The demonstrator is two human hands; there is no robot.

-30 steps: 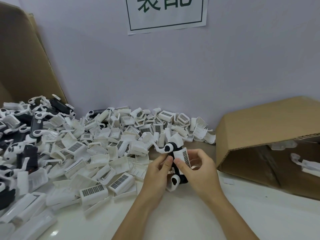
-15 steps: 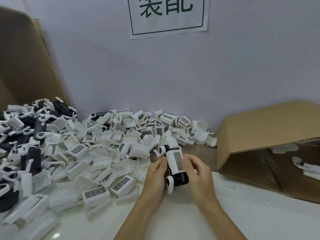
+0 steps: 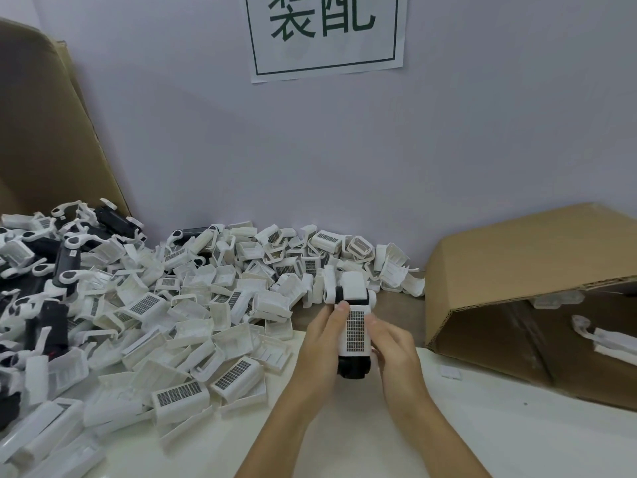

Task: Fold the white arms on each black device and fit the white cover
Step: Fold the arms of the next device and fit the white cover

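Palms hide most of the black plastic device [image 3: 355,365] from me: I see only its dark near end below the cover and a dark strip at the far end. The white ribbed plastic cover [image 3: 355,331] with its grey grille label sits on top of it. The device's long axis runs from me toward the wall, far end slightly raised, and a folded white arm [image 3: 331,288] curls at its far left. It is held just above the white counter [image 3: 482,426], near the middle, ahead of the front edge. My left hand [image 3: 320,343] grips the left side, thumb on the cover's far corner; my right hand [image 3: 396,346] grips the right side, its fingers curled round the body. The heap of loose white covers [image 3: 193,326] spreads to the left edge, cut off there. The brown cardboard box [image 3: 537,270] lies open on its side at the right, its contents dim and hard to make out.
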